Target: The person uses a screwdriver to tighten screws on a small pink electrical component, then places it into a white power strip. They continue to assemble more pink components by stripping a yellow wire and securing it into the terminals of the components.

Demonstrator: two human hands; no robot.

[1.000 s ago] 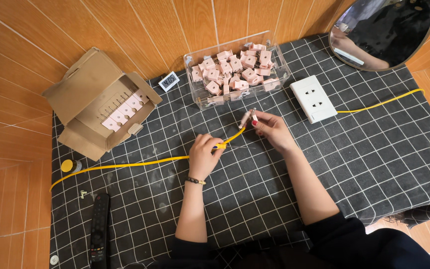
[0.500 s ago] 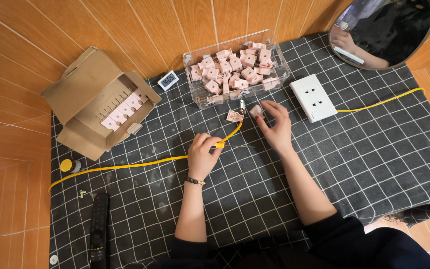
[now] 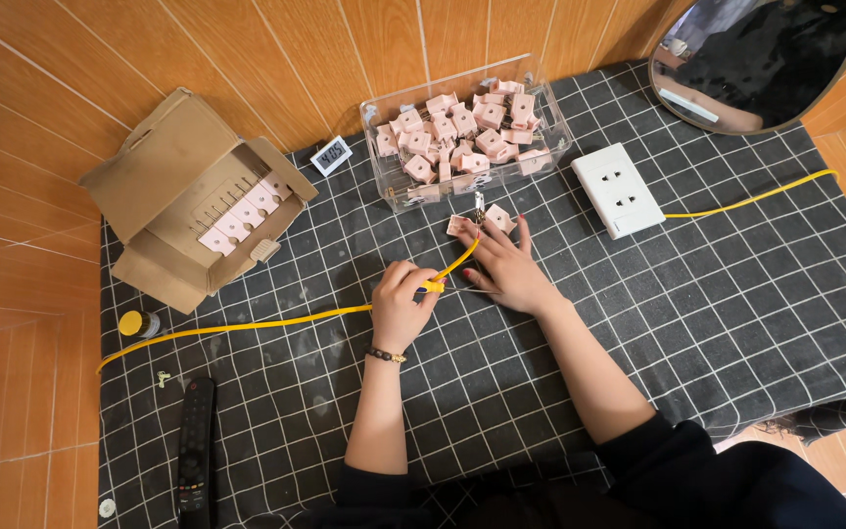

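The left hand point(image 3: 401, 306) pinched the limp, light yellow cable point(image 3: 247, 324) near its end; the right hand point(image 3: 503, 266) lay open-fingered beside a small rigid pink block point(image 3: 499, 218).

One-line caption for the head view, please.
Left hand pinches a yellow cable; right hand rests by pink blocks before a clear bin.

cable point(image 3: 247, 324) yellow | blocks point(image 3: 462, 132) pink | cloth point(image 3: 736, 294) black, white grid | socket point(image 3: 618, 190) white

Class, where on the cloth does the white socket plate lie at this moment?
In the head view the white socket plate lies flat, upper right of the right hand, between the clear box of pink blocks and the round mirror.
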